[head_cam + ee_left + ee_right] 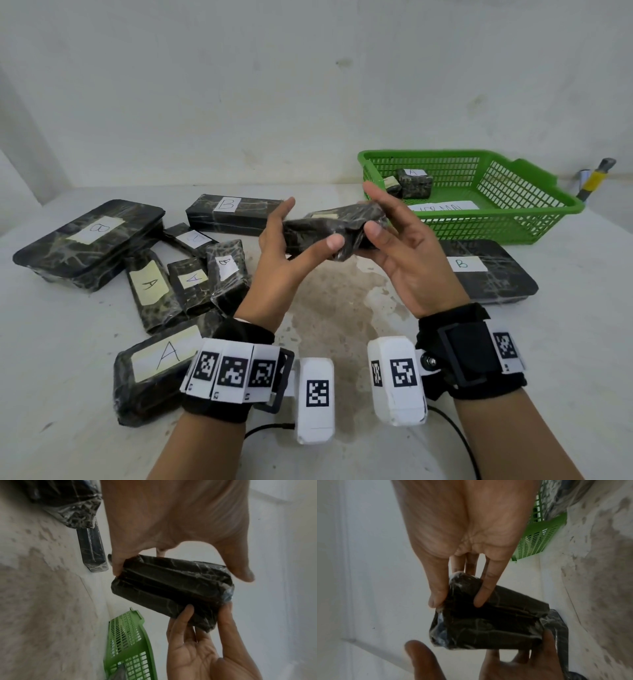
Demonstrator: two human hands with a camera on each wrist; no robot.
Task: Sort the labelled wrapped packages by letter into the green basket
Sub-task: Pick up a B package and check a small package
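Observation:
I hold a dark wrapped package [329,233] in the air over the table's middle, one hand at each end. My left hand [310,224] grips its left end between thumb and fingers, and my right hand [373,209] pinches its right end. A pale label on its far top edge faces away, so its letter is unreadable. The left wrist view shows the package [171,588] under my left hand [181,572]. In the right wrist view my right hand [457,601] pinches its corner. The green basket [496,219] stands at the back right with two small packages [414,181], one marked A.
Several labelled packages lie at the left: a large B tray [89,240], a long B box [233,212], small A packs [147,284] and a big A pack [154,370]. A flat B package [479,270] lies before the basket. A yellow-handled tool [594,178] leans at the far right.

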